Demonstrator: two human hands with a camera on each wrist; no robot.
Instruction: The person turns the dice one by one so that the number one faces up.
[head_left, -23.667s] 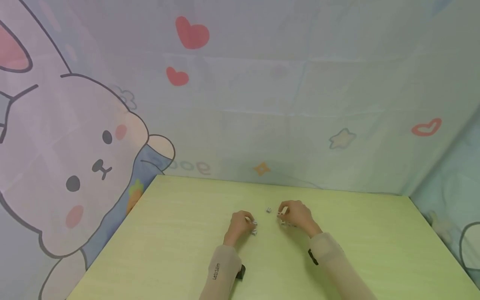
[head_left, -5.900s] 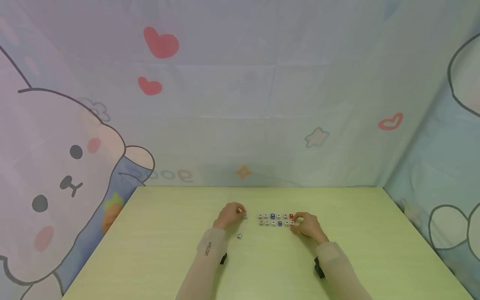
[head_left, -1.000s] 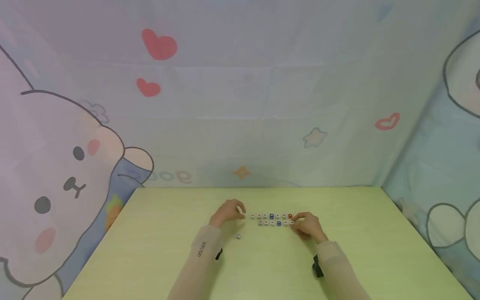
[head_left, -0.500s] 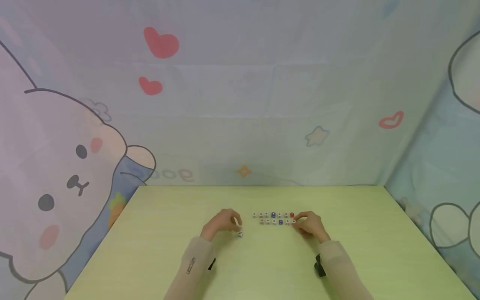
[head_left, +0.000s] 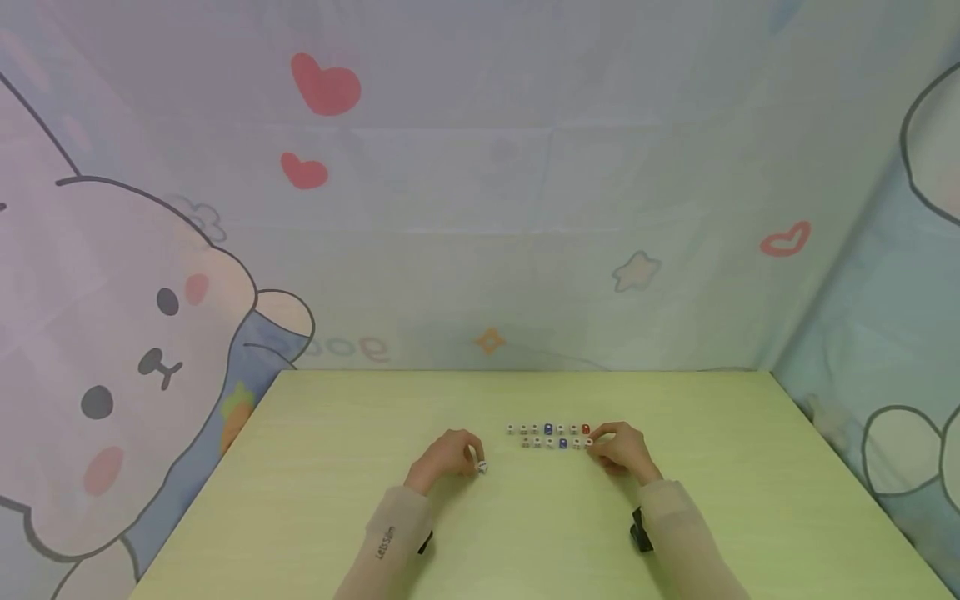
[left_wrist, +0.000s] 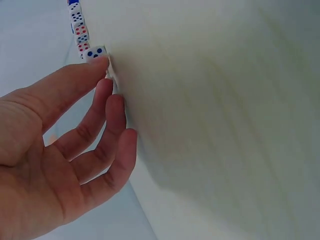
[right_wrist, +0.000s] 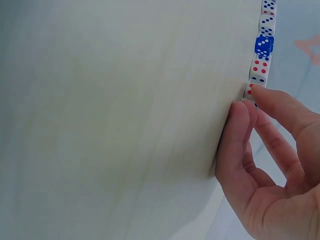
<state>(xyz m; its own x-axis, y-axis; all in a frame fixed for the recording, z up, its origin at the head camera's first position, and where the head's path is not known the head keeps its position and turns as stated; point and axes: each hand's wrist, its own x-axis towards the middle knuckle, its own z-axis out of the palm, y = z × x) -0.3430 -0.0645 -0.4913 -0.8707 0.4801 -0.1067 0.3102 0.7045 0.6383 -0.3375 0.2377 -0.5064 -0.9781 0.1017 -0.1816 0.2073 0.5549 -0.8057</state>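
Note:
My left hand pinches a loose white die between thumb and index finger, on the table left of two rows of dice. In the left wrist view, blue pips show on that die above the thumb tip. At the right end of the front row, my right hand pinches a white die with thumb and fingertip. The right wrist view shows red pips on this die, partly covered by the thumb. The back row holds white dice, a blue die and a red die.
Another blue die stands within the front row, which begins slightly farther right than the back row. The yellow-green table ends at a printed cloth backdrop. A black wrist camera sits under the right sleeve.
Scattered dice have become two rows. My left hand let go of a die at the back row's left end, moved toward me and took hold of the loose die. The right hand stays.

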